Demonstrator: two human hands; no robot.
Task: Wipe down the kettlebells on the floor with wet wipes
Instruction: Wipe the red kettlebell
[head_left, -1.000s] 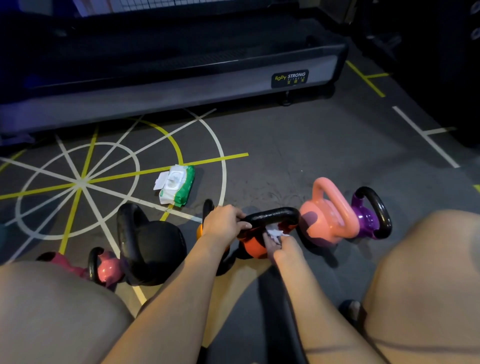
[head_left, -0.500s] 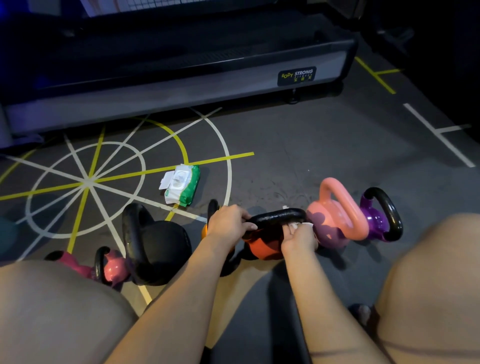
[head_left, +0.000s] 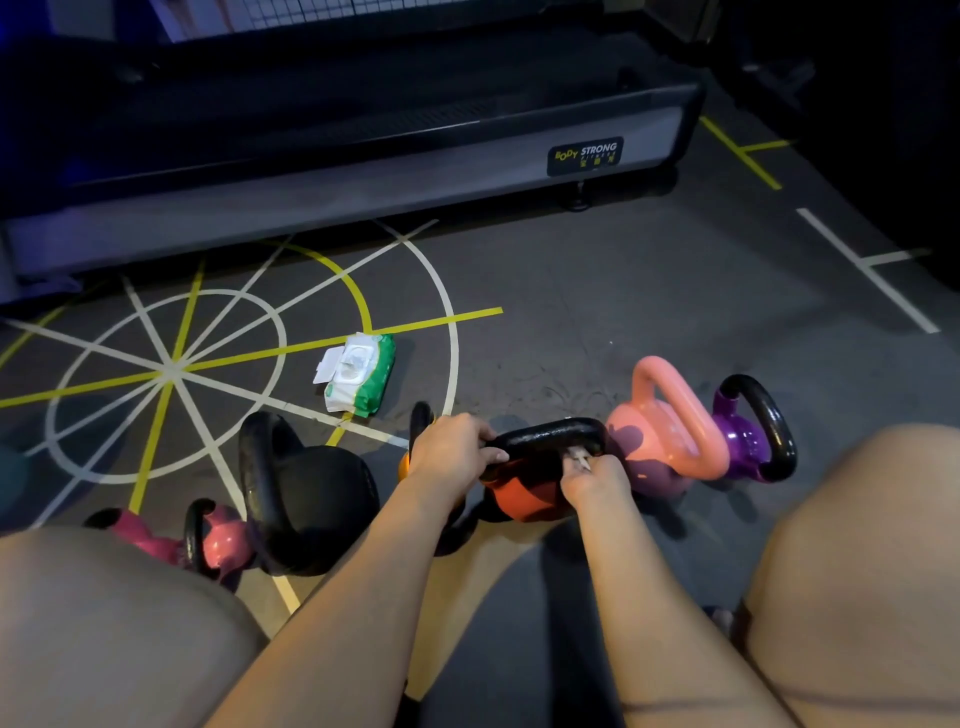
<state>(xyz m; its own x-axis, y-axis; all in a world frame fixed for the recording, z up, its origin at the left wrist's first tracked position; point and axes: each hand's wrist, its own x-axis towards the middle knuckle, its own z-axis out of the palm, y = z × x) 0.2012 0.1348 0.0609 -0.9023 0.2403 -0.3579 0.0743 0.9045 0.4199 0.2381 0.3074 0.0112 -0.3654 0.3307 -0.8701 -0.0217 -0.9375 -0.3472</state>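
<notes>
An orange-red kettlebell (head_left: 524, 501) with a black handle stands on the floor in front of me. My left hand (head_left: 449, 453) grips the left end of that handle. My right hand (head_left: 595, 477) holds a white wet wipe (head_left: 577, 456) pressed against the inside right of the handle. To the right stand a salmon-pink kettlebell (head_left: 670, 431) and a purple kettlebell (head_left: 750, 431) with a black handle. To the left are a large black kettlebell (head_left: 311, 483) and a small pink kettlebell (head_left: 221, 538). A green-and-white wet wipe pack (head_left: 358, 379) lies with its lid open beyond them.
My bare knees frame the lower left and lower right of the view. A treadmill base (head_left: 363, 176) runs across the floor behind the kettlebells. White and yellow lines mark the grey floor (head_left: 597, 322). A second orange kettlebell (head_left: 415, 441) is mostly hidden behind my left hand.
My right hand has moved the wipe from under the middle of the handle up to its right inner side. My left hand has kept its grip on the handle.
</notes>
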